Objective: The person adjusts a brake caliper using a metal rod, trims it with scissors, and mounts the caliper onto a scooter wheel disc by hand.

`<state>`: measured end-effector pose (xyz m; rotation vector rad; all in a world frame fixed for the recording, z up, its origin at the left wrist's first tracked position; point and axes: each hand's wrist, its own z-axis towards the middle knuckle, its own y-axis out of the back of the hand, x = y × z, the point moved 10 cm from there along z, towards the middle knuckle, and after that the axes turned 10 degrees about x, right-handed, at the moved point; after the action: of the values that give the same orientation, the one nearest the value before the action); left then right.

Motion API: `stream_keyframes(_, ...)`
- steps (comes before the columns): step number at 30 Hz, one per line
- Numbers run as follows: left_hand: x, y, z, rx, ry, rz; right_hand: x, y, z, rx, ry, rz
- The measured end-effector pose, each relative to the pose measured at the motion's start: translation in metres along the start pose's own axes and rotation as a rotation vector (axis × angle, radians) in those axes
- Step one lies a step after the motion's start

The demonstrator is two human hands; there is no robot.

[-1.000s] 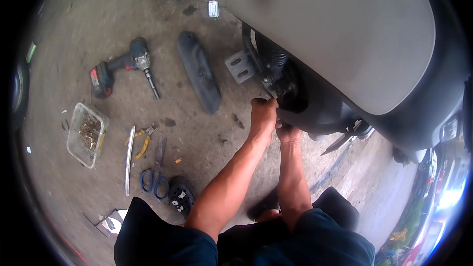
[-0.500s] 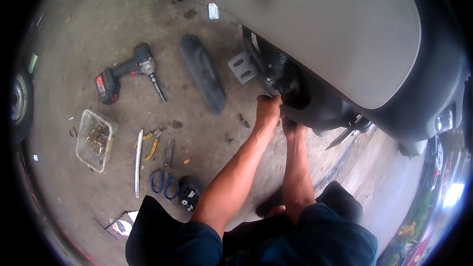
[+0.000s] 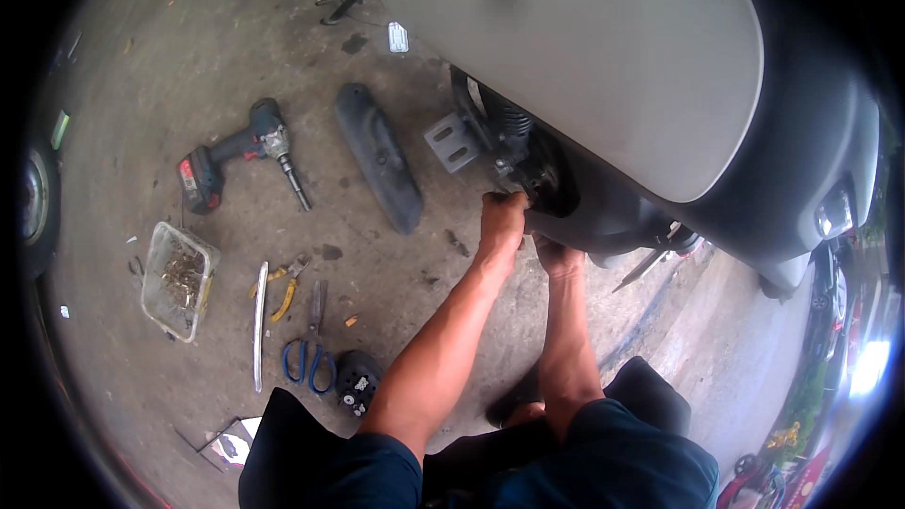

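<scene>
A motor scooter with a large grey side panel (image 3: pixel 584 57) fills the upper right. My left hand (image 3: pixel 504 219) is closed beside the scooter's wheel, just below a coil spring (image 3: pixel 516 123) and metal fittings; what its fingers grip is hidden. My right hand (image 3: pixel 559 257) is lower and to the right, with its fingers curled up against the edge of the black mudguard (image 3: pixel 594 224). Its fingertips are mostly out of sight. A slotted metal bracket (image 3: pixel 452 143) juts out to the left above my hands.
On the concrete floor lie a long black cover (image 3: pixel 379 160), a cordless impact wrench (image 3: pixel 247 153), yellow-handled pliers (image 3: pixel 287 297), blue-handled scissors (image 3: pixel 311 358) and a metal strip (image 3: pixel 259 325). A plastic tub (image 3: pixel 146 297) holds small metal parts. A tyre (image 3: pixel 40 203) stands at the far left.
My view has shifted, so the scooter sits a little lower and further left in the picture. Both hands stay at the same spot by the wheel and mudguard.
</scene>
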<state>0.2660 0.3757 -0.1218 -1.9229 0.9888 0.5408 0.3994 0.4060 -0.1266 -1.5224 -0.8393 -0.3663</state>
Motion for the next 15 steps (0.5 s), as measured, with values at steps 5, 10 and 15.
stream_keyframes(5, 0.003, 0.005, 0.003, 0.002, -0.017, 0.019, -0.005, -0.022, 0.004, 0.096, -0.057, 0.069)
stream_keyframes(10, -0.002, 0.004, -0.005, -0.050, -0.036, 0.005, 0.002, -0.026, 0.003, 0.086, -0.037, 0.047)
stream_keyframes(15, -0.001, 0.003, 0.002, -0.012, -0.036, -0.007, -0.004, -0.032, 0.002, 0.102, -0.087, 0.206)
